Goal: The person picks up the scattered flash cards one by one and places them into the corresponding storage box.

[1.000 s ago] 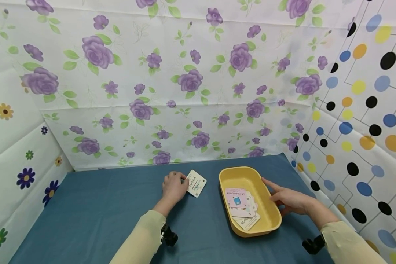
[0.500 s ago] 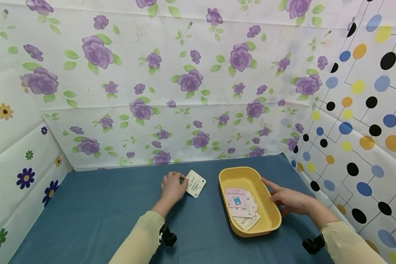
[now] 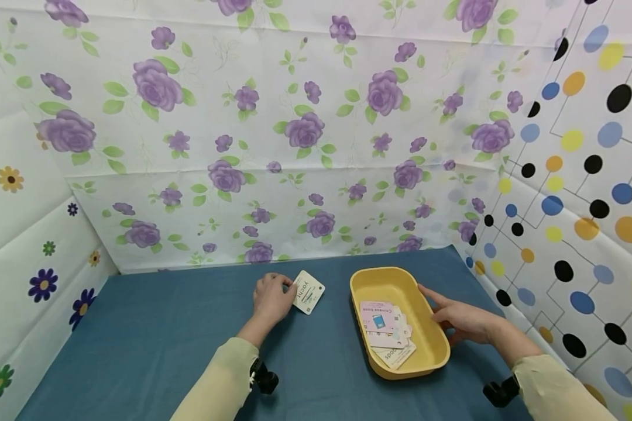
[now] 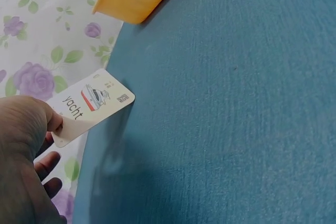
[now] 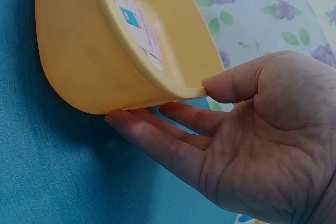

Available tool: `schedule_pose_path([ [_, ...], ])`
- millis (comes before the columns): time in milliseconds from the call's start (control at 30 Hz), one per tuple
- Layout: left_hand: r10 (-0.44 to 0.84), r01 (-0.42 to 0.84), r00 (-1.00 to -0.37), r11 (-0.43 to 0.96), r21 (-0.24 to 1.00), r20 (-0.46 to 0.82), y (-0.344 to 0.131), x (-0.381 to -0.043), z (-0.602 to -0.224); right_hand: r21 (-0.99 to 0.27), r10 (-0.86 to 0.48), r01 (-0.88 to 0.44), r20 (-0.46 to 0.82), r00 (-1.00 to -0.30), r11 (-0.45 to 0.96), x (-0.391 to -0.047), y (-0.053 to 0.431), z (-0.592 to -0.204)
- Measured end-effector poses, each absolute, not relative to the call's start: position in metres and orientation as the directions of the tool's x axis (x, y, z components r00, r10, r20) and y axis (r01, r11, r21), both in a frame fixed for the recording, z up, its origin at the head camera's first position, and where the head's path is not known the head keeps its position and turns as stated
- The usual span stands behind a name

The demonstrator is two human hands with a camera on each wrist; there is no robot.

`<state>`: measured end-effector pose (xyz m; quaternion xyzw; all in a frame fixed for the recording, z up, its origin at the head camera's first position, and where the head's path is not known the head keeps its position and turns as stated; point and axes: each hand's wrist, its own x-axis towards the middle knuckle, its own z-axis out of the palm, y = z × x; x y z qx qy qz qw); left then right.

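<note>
My left hand [image 3: 274, 298] pinches a white flashcard [image 3: 309, 292] at one edge, between thumb and fingers. In the left wrist view the flashcard [image 4: 94, 106] shows a red and white boat and the word "yacht"; its near edge is covered by the thumb. To the right stands a yellow plastic basket [image 3: 426, 327], which my right hand [image 3: 466, 318] holds at its right side. Up close in the right wrist view, the thumb [image 5: 228, 85] is at the rim of the basket [image 5: 73, 51] and the other fingers lie against the outside, low down.
Several flashcards lie overlapping in the basket, a pink "Chinese book" card [image 3: 377, 317] on top. A blue cloth [image 3: 163, 333] covers the table. Floral sheeting [image 3: 274, 128] rises behind it, and dotted sheeting [image 3: 584, 193] stands along the right side.
My left hand has drawn slightly to the left with the yacht flashcard, which has shifted left along with it. The right hand and the basket stay in place.
</note>
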<state>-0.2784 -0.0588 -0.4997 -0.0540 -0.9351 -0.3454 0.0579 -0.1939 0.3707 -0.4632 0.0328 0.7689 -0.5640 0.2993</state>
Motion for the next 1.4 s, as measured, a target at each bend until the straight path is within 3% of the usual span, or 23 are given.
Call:
schedule_pose_path([
  [1400,0.025,0.193,-0.972,0.652,0.734,0.233,-0.067,-0.267,-0.472,-0.843,-0.273,0.384,-0.497,-0.824,0.376,-0.193,0.368,-0.462],
])
